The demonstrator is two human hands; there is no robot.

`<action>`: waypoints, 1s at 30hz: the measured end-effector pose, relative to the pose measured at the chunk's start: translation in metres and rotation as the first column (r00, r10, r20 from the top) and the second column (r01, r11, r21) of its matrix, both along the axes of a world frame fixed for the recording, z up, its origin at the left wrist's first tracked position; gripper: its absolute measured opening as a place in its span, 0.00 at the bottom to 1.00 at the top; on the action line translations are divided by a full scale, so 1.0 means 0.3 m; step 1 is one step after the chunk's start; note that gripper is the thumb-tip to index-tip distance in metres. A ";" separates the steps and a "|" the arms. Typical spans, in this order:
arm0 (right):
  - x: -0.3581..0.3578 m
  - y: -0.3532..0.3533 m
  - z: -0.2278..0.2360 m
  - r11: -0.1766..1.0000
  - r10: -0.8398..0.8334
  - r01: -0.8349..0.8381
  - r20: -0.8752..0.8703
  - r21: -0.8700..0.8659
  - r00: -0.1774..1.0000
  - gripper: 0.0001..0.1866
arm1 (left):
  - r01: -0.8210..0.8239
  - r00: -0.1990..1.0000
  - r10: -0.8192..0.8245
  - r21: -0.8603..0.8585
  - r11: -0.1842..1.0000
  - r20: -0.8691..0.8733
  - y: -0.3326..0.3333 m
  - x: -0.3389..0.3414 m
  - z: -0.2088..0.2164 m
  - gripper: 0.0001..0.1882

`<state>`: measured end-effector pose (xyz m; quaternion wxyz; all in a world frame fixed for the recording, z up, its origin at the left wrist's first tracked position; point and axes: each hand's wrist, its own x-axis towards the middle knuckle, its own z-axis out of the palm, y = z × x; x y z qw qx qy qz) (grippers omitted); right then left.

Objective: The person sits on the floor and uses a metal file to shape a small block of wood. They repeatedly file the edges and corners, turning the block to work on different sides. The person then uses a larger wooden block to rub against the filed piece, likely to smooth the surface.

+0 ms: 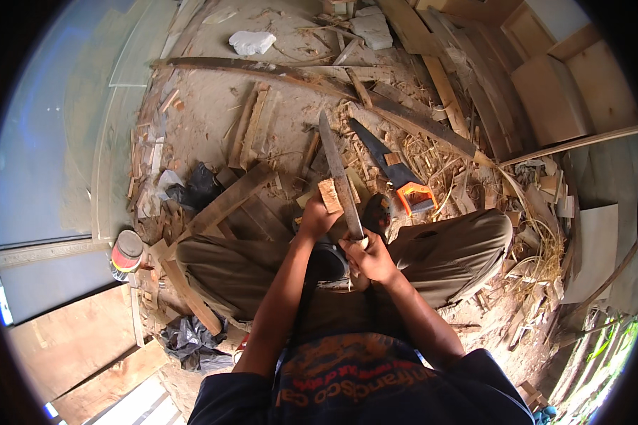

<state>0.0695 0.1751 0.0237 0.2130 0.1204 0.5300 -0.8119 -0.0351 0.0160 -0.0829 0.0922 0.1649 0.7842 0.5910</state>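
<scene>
My right hand (372, 258) is closed round the handle of a machete (338, 164). Its long, worn blade points away from me, the tip at the far end. My left hand (316, 218) grips a small wood block (329, 195), its pale end facing up. The blade lies close beside the block's right side; whether they touch I cannot tell. A handsaw (383, 154) with a black blade and orange handle lies on the ground to the right, beyond my bent knee. My feet are partly hidden behind my hands.
A long beam (262, 69) crosses the ground ahead, among boards and wood scraps. At left stand a can with a red and yellow label (127, 251) and a black plastic bag (193, 343). A white lump (252, 42) lies far off; wooden panels (549, 95) lean at right.
</scene>
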 end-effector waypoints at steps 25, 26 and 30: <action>-0.089 0.006 0.082 0.805 -0.283 0.305 -0.121 0.509 0.951 0.17 | -0.497 0.772 0.321 0.207 0.843 0.549 -0.029 0.083 0.440 0.21; -0.126 -0.005 0.103 0.798 -0.276 0.296 -0.119 0.524 0.954 0.27 | -0.488 0.774 0.315 0.202 0.849 0.549 -0.036 0.094 0.436 0.21; -0.231 -0.019 0.075 0.930 -0.308 0.298 0.012 0.216 0.951 0.10 | -0.497 0.774 0.306 0.233 0.836 0.555 -0.045 0.114 0.421 0.20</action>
